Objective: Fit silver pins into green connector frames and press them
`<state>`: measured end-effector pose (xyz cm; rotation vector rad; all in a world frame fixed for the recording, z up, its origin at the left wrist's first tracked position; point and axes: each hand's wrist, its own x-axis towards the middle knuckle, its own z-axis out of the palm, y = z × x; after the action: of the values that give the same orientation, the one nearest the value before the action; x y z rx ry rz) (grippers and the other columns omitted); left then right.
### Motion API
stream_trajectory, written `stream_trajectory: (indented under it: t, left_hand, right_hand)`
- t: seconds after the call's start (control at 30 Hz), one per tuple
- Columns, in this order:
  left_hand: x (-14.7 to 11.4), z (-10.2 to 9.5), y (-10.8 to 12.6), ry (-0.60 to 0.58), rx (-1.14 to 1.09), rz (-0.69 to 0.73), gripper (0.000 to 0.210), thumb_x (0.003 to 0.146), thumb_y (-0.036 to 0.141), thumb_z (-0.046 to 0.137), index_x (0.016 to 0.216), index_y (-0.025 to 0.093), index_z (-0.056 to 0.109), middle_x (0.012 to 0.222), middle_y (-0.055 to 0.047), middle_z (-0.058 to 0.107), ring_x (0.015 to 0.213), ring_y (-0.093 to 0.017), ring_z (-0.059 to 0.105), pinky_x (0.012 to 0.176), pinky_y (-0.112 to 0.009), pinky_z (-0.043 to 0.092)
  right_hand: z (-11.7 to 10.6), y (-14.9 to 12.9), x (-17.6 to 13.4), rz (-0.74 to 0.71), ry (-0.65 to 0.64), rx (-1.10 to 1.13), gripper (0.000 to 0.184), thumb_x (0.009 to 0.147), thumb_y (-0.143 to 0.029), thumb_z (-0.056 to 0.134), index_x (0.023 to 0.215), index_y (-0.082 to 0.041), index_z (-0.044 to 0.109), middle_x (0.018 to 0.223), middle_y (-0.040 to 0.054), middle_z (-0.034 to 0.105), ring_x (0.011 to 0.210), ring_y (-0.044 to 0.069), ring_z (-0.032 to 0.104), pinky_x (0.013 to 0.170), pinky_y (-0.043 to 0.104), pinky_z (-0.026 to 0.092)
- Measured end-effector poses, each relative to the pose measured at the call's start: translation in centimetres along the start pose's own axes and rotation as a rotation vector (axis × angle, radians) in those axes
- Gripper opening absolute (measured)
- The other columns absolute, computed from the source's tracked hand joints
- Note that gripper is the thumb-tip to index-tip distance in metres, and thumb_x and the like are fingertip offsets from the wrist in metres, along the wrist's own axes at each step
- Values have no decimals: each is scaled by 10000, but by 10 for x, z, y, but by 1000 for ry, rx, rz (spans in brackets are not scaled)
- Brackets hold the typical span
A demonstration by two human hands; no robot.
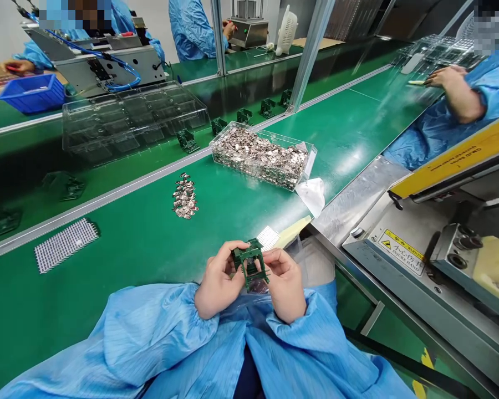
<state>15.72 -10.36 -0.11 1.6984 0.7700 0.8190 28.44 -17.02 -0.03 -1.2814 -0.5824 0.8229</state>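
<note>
Close in front of my body, a small dark green circuit board frame (253,252) with an open middle is held between both hands. My left hand (220,280) is closed on its left side, thumb and fingers gripping the edge. From the right, my right hand (285,277) pinches the same frame; some fingertips are hidden behind it. Just beyond my right hand lies a white dotted sheet (268,237), beside a pale yellow strip (293,231). Farther off, a small heap of metal parts (185,197) rests on the green table (145,244).
A clear plastic box (266,158) full of small metal pieces stands mid-table, near a white crumpled piece (311,195). A dotted block (66,244) lies at left. At right stands a machine with a warning label (403,252). A co-worker's hand (449,77) is at far right.
</note>
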Motion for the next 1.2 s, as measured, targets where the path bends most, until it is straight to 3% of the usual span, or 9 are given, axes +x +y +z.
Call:
stream_trajectory:
  t: [0.1,0.23,0.37,0.57,0.77,0.83,1.0,1.2]
  left_hand:
    - [11,2,6,49,10,39,256,855,180,586,1109,208,573,974,-37,664,809,-131,643,708,-205,515]
    - [46,14,5,149,-43,72,269,817,233,637,1069,182,558,970,-46,644,835,-148,638,752,-239,526]
    - [70,37,-7,59,-132,35,311,778,245,666,1054,180,539,889,-19,626,777,-136,613,721,-230,508]
    - [58,57,-14,-57,-151,33,328,823,176,601,1144,204,540,966,-17,646,800,-123,614,749,-218,491]
    - [45,58,-14,15,-58,75,338,854,179,574,1187,213,534,1036,-30,649,772,-113,616,722,-210,486]
    - [43,58,-14,-19,-23,98,344,861,168,553,1201,217,533,1052,-35,650,741,-104,612,693,-204,484]
    - [43,58,-13,-93,57,118,367,848,143,545,1207,218,537,1063,-41,661,707,-98,609,675,-203,491]
    - [48,57,-11,-116,50,92,369,842,136,551,1201,218,534,1047,-39,659,728,-107,621,663,-207,493]
  right_hand:
    - [-20,6,-3,18,52,-40,276,745,-435,769,788,-196,637,736,17,641,680,154,592,637,263,501]
    - [-47,25,-7,103,132,-102,375,749,-553,730,807,-196,633,734,22,635,696,166,590,665,287,513]
    - [-53,41,-9,170,41,-127,476,714,-636,720,793,-169,665,679,48,650,629,174,588,594,291,494]
    - [-41,43,-8,131,-24,-114,475,718,-637,717,760,-167,669,658,30,641,605,150,565,571,258,465]
    - [-37,47,-6,79,-9,-149,481,801,-631,631,661,-170,623,581,26,620,535,147,551,519,256,463]
    - [-38,49,-7,50,-8,-174,503,832,-634,587,618,-179,591,538,14,581,503,142,524,483,250,438]
    - [-45,54,-5,-46,-31,-270,514,878,-609,527,580,-192,571,525,13,542,495,141,480,465,253,376]
    - [-59,58,0,-136,-171,-421,437,883,-513,556,578,-208,623,585,25,584,576,165,527,568,277,407]
